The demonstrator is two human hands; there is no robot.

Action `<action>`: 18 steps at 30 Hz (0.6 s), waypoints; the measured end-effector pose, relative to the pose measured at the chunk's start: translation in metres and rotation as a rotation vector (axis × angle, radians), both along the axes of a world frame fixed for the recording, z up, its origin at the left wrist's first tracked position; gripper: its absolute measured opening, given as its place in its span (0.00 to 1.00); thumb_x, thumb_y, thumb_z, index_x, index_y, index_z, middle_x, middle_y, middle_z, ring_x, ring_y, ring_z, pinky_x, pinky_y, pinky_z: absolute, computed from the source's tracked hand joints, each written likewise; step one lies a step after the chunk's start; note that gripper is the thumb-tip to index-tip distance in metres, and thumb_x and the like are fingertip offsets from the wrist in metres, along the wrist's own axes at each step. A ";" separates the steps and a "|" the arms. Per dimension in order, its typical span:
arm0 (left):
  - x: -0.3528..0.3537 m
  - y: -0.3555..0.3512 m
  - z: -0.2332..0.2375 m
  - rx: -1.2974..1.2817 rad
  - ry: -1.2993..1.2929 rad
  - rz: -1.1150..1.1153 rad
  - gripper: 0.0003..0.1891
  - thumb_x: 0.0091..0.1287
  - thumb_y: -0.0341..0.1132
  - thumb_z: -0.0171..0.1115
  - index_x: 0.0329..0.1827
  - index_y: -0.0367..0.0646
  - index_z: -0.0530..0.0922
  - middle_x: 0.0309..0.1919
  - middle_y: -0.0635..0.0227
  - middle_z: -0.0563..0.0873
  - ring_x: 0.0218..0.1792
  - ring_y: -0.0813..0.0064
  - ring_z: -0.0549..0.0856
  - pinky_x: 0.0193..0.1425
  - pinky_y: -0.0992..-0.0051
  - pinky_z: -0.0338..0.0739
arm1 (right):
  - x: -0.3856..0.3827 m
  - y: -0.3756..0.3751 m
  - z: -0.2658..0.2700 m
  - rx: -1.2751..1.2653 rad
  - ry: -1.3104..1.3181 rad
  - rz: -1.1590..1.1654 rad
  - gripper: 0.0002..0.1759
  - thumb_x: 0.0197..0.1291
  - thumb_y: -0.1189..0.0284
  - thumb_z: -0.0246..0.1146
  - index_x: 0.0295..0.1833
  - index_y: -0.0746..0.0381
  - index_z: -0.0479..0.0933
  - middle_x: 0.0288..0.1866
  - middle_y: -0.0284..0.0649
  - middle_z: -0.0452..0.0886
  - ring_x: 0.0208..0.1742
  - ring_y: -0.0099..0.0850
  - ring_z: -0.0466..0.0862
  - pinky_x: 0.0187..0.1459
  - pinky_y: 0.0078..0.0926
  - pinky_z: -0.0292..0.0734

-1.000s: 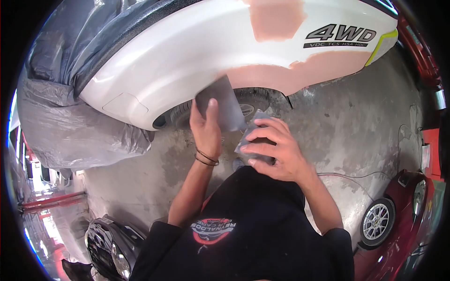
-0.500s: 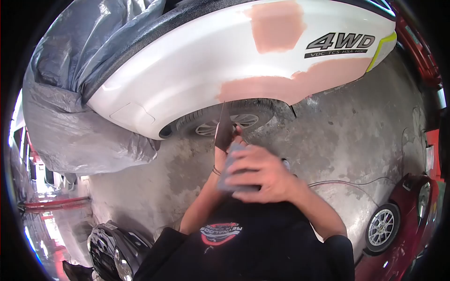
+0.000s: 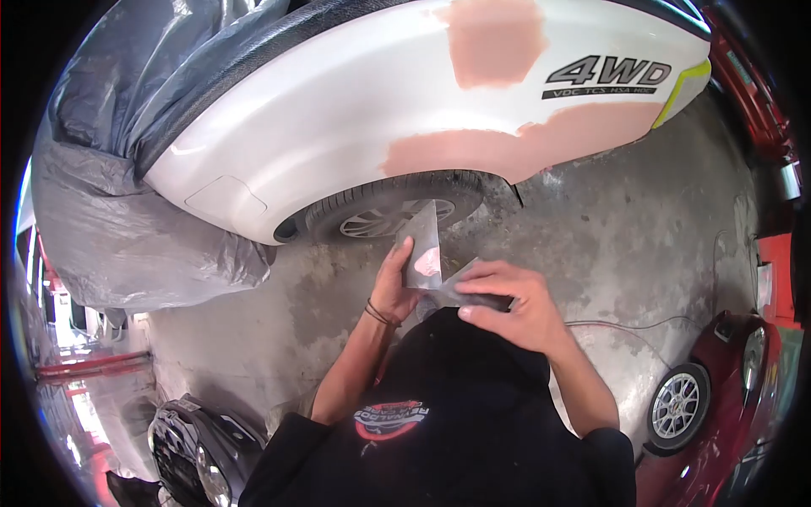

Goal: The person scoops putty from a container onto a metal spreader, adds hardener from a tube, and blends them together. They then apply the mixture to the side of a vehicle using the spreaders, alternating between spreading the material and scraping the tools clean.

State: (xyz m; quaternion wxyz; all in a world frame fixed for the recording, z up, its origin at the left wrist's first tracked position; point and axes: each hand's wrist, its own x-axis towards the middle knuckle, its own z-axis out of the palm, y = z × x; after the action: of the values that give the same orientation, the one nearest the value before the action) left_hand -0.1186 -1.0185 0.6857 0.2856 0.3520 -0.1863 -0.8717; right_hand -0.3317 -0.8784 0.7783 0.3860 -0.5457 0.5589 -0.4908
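Note:
My left hand point(image 3: 394, 283) grips a grey, tapered putty knife point(image 3: 422, 232) by its wide end, thumb along its edge and the narrow end pointing at the wheel. On its face sits a dab of pink body filler point(image 3: 428, 262). Fingers of my right hand point(image 3: 524, 308) pinch a flat grey spreader point(image 3: 465, 277), its edge close beside the lower corner of the knife. Beyond both hands stands a white car body point(image 3: 312, 127) with a pink filler patch point(image 3: 473, 152) along the wheel arch and another pink patch point(image 3: 498, 42) higher up.
A tyre point(image 3: 329, 211) sits under the arch. Grey plastic sheeting point(image 3: 144, 228) drapes the car's left end. A red car point(image 3: 718, 406) stands at the right, near a hose point(image 3: 625, 321) on the concrete floor point(image 3: 608, 220). A dark car part point(image 3: 198, 452) lies lower left.
My left hand has turned the putty knife so its face with the pink dab shows. My right hand has shifted right, with the spreader now seen more edge-on.

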 end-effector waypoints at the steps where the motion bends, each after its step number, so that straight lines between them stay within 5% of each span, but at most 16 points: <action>1: 0.004 0.001 -0.001 -0.020 -0.023 -0.015 0.23 0.87 0.46 0.63 0.76 0.43 0.76 0.64 0.63 0.88 0.63 0.65 0.90 0.67 0.58 0.88 | 0.006 -0.001 0.002 0.029 0.016 0.010 0.19 0.63 0.70 0.82 0.57 0.65 0.93 0.59 0.48 0.93 0.62 0.40 0.92 0.66 0.35 0.85; 5: 0.006 0.018 0.020 -0.119 -0.084 -0.171 0.22 0.88 0.42 0.62 0.78 0.42 0.76 0.64 0.63 0.89 0.63 0.67 0.90 0.67 0.59 0.88 | -0.020 -0.035 -0.024 0.027 -0.090 -0.221 0.18 0.64 0.68 0.82 0.54 0.67 0.94 0.55 0.44 0.94 0.60 0.39 0.92 0.66 0.35 0.84; 7: 0.003 0.022 0.025 -0.151 -0.123 -0.127 0.22 0.88 0.41 0.62 0.78 0.42 0.76 0.65 0.63 0.89 0.62 0.67 0.90 0.67 0.60 0.88 | -0.047 -0.055 -0.058 0.108 -0.373 -0.390 0.25 0.70 0.63 0.80 0.67 0.64 0.89 0.60 0.40 0.92 0.62 0.39 0.91 0.67 0.42 0.84; 10: -0.008 0.012 0.038 -0.216 -0.104 0.062 0.22 0.88 0.41 0.62 0.78 0.42 0.75 0.66 0.66 0.88 0.63 0.69 0.89 0.67 0.62 0.87 | -0.059 -0.050 -0.046 -0.038 -1.296 -0.443 0.36 0.77 0.58 0.75 0.83 0.60 0.75 0.67 0.38 0.89 0.64 0.39 0.91 0.68 0.49 0.84; 11: -0.013 0.003 0.042 -0.259 -0.101 0.129 0.22 0.88 0.41 0.63 0.78 0.42 0.75 0.66 0.67 0.88 0.64 0.69 0.89 0.67 0.63 0.87 | -0.053 -0.043 -0.034 -0.042 -1.283 -0.401 0.37 0.82 0.56 0.69 0.87 0.57 0.66 0.72 0.41 0.85 0.65 0.40 0.90 0.63 0.54 0.88; 14: -0.034 -0.032 0.040 -0.536 -0.060 0.352 0.21 0.87 0.41 0.65 0.76 0.44 0.76 0.66 0.68 0.87 0.64 0.73 0.87 0.67 0.65 0.85 | -0.028 -0.026 -0.029 0.196 -1.116 -0.475 0.28 0.84 0.59 0.66 0.79 0.58 0.72 0.68 0.43 0.87 0.63 0.41 0.92 0.51 0.50 0.93; 15: -0.043 -0.041 0.046 -0.621 -0.038 0.428 0.20 0.86 0.39 0.67 0.75 0.43 0.77 0.65 0.69 0.88 0.65 0.76 0.86 0.68 0.67 0.83 | -0.015 -0.020 -0.011 0.309 -1.084 -0.505 0.22 0.84 0.61 0.65 0.74 0.58 0.74 0.61 0.41 0.89 0.55 0.38 0.94 0.36 0.44 0.92; 18: -0.064 -0.059 0.055 -0.743 -0.033 0.595 0.18 0.86 0.40 0.67 0.73 0.43 0.78 0.64 0.70 0.89 0.63 0.77 0.86 0.68 0.69 0.82 | 0.006 -0.013 -0.014 0.254 -1.244 -0.246 0.19 0.84 0.62 0.65 0.71 0.59 0.76 0.54 0.39 0.90 0.45 0.33 0.94 0.29 0.38 0.89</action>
State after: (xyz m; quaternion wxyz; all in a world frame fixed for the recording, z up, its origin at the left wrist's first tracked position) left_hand -0.1828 -1.0776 0.7411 0.6263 0.2777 -0.3810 -0.6209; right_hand -0.3253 -0.8913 0.7638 0.6403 -0.0417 0.3430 -0.6861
